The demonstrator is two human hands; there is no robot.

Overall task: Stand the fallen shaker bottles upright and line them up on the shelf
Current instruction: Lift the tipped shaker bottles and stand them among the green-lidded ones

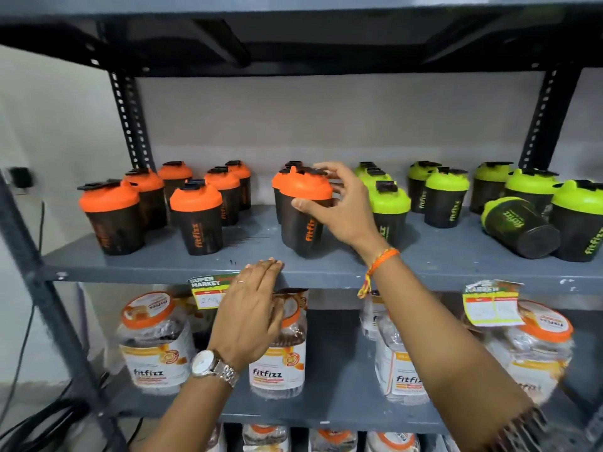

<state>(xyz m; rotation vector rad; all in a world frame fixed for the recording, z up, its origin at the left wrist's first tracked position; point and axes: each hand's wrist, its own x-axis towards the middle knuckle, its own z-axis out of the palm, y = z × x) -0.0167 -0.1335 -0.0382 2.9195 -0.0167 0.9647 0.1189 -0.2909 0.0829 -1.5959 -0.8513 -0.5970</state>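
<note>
Shelf: a grey metal shelf [424,265] carries all the shaker bottles; every place below is given relative to it.
Right hand: the right hand [339,203] is wrapped round the held orange-lidded shaker [303,216], thumb on its front wall just under the lid, fingers curled over the lid's far side; an orange thread band sits on the wrist.
Held orange-lidded shaker: it stands near the shelf's front edge, about mid-width, tilted slightly; whether its base rests fully on the shelf cannot be told.
Left hand: the left hand [251,308] is open and flat, holding nothing, fingertips on the shelf's front lip just left of the held shaker; a metal watch [212,367] is on the wrist.
Orange group: six orange-lidded shakers [195,220] stand upright on the shelf's left half, in loose rows from front to back.
Green group: green-lidded shakers [390,210] stand upright on the shelf's right half, some behind others.
Fallen green shaker: one fallen green-lidded shaker [518,226] lies on its side toward the shelf's right end, base pointing to the front, touching the upright green shaker beside it.
Price tags: two paper price tags [492,305] hang from the shelf's front lip.
Below the shelf: clear jars with orange lids [156,340] stand on the next level down.
</note>
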